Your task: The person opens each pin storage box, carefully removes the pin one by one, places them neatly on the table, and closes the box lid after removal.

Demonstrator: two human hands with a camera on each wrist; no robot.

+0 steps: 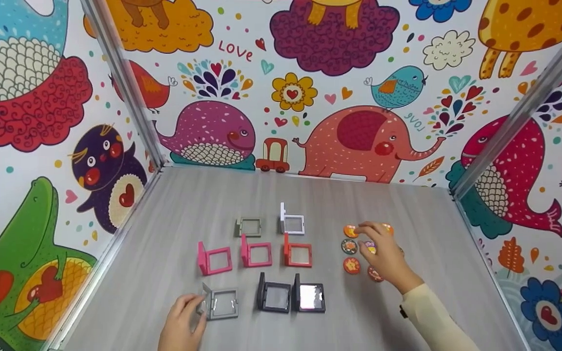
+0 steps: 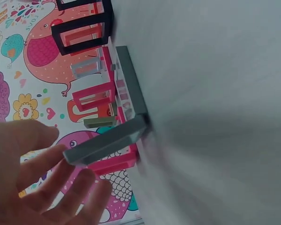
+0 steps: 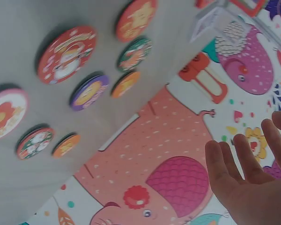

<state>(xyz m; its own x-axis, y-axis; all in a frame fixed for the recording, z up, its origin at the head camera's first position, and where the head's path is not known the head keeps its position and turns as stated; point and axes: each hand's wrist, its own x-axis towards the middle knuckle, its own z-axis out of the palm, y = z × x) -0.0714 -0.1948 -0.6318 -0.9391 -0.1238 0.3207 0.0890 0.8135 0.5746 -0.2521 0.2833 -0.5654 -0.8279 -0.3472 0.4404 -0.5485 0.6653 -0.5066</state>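
Observation:
My left hand [image 1: 182, 322] touches the raised lid of a grey hinged square case [image 1: 224, 304] at the front left. In the left wrist view, the fingers lie loosely extended by the edge of that grey lid [image 2: 107, 139], with the thumb apart from it. Over at the right, my right hand [image 1: 383, 253] hovers above a group of round printed discs, covering some of them. A flower-patterned disc [image 1: 351, 265] and a dark green disc [image 1: 349, 246] show beside it. From the right wrist view, the fingers [image 3: 243, 154] are spread with nothing between them, apart from the red snowman disc [image 3: 68, 55].
More hinged cases stand with lids raised: two black [image 1: 276, 296], two pink [image 1: 218, 261], one red [image 1: 298, 255], one white [image 1: 293, 224] and one olive [image 1: 250, 227]. Cartoon-printed walls [image 1: 291, 146] enclose the grey table [image 1: 164, 234] at the back and sides.

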